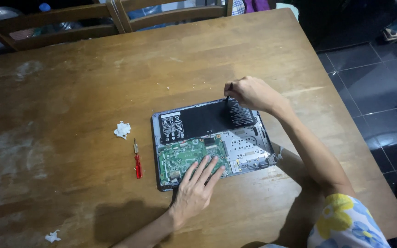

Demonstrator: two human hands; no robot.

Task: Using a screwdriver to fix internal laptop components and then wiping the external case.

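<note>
An opened laptop (253,151) lies bottom-up on the wooden table (70,92), showing a black battery (207,120) at the far side and a green circuit board (180,158) nearer me. My left hand (197,188) rests flat, fingers spread, on the near edge of the circuit board. My right hand (252,93) is closed around a small dark screwdriver (229,93), its tip pointing down at the laptop's far edge by the battery.
A red-handled screwdriver (137,161) lies left of the laptop. One crumpled white tissue (122,129) sits beyond it, another tissue scrap (52,237) near the front left. Wooden chairs (116,18) stand at the table's far side. Dark tiled floor (373,82) is on the right.
</note>
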